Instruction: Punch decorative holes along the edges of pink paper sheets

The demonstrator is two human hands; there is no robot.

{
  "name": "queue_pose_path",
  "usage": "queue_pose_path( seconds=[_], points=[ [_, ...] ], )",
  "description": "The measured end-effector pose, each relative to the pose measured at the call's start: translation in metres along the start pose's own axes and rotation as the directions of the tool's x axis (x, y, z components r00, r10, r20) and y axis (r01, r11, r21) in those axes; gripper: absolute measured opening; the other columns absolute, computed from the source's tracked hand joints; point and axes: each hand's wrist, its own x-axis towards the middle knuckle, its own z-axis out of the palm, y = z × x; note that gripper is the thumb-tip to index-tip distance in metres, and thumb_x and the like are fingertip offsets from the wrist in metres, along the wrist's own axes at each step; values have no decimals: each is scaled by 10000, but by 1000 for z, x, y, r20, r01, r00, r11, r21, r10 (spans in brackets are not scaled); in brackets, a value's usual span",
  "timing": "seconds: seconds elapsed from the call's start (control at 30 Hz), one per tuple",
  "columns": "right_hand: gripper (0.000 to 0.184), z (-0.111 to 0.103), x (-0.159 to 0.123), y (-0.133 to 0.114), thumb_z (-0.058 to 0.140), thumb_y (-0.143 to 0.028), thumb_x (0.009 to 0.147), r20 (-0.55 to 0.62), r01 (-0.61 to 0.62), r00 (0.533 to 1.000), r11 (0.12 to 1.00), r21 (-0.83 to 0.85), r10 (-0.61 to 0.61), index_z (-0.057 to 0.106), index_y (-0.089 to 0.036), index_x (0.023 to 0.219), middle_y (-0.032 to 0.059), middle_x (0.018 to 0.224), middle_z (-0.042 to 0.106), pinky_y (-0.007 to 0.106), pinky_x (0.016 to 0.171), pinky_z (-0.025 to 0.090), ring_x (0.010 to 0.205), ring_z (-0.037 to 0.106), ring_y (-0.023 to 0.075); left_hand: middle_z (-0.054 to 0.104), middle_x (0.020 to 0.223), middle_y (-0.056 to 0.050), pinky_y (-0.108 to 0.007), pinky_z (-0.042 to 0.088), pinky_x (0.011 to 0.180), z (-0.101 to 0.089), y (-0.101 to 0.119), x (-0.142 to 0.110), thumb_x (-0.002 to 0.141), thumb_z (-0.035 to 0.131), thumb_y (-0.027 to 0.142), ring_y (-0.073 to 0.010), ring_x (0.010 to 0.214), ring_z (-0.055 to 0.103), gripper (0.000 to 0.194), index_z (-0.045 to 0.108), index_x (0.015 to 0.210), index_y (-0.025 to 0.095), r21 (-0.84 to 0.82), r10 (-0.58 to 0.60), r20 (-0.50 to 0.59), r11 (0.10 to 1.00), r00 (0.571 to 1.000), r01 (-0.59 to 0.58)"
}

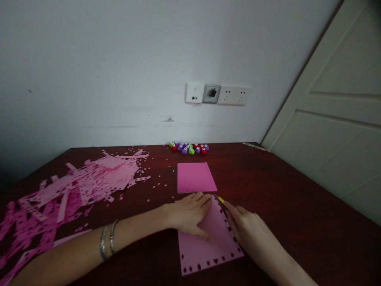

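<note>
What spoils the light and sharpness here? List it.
Head view: dim, left edge in shadow, wall brighter; head view: door slanted, probably wide-angle stretch plus perspective; head view: pink scraps slightly soft, yet dark shapes on the sheet under the left hand readable.

The sheet (218,238) between five and six o'clock is of smooth, matt paper; the square (196,177) at six o'clock is also paper, even and matt. Toward eight o'clock, the scraps (119,169) are thin paper. The table (268,186) looks like wood, with a soft gloss. The bangles (103,243) past seven o'clock are shiny metal. At one o'clock, the sockets (233,96) seem smooth plastic. The wall (119,59) is matt, with some scuffs.
</note>
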Motion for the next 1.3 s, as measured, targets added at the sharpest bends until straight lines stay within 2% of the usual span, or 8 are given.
queue_pose_path(
  seconds=[0.07,0.17,0.43,0.57,0.73,1.03,1.3],
  points=[
    [416,1,0,-3,400,-95,805,70,-12,997,994,-105,19,542,-148,1194,92,733,654,256,457,480,532,641,192,279,1397,-209,-377,208,1036,-1,0,1,772,379,641,-305,1278,261,866,221,1353,18,23,7,8,1000,1000,-7],
    [456,3,-2,-8,411,-62,790,81,-13,996,985,-170,27,515,-156,1224,89,742,653,255,444,480,530,642,196,304,1379,-219,-374,226,1024,-3,0,4,759,400,645,-315,1256,296,872,254,1336,8,61,4,14,998,1000,-5],
    [479,-8,1,-11,402,-34,792,196,-35,978,985,-168,68,499,-149,1246,101,785,663,293,497,517,611,665,227,387,1315,-195,-361,270,991,-3,1,10,720,472,647,-296,1178,379,858,308,1300,35,95,6,20,995,1000,-8],
    [455,-9,3,-8,381,-64,808,176,-41,983,993,-109,60,504,-142,1239,106,784,664,300,516,514,621,664,226,370,1323,-198,-373,272,992,-4,0,9,712,456,669,-306,1178,367,896,288,1307,20,73,13,-2,997,1000,-12],
    [437,-14,5,-10,361,-75,810,159,-44,986,997,-70,55,530,-156,1205,109,769,667,256,506,484,612,656,197,356,1340,-197,-380,276,989,-5,0,9,711,443,684,-315,1196,352,896,298,1305,29,45,15,17,999,1000,-16],
    [325,-18,11,-18,366,-118,834,104,-63,992,994,-89,73,599,-150,1057,96,690,659,248,498,461,596,646,194,374,1330,-190,-393,273,995,-2,-1,10,697,473,678,-311,1197,355,879,314,1305,63,44,12,11,999,1000,-13],
    [369,-22,11,-18,365,-86,820,110,-76,990,992,-105,88,574,-152,1117,99,743,668,260,503,463,622,652,204,350,1348,-198,-381,256,1008,-1,-1,8,701,462,681,-314,1218,334,891,309,1307,46,65,9,12,998,1000,-9]
  ],
)
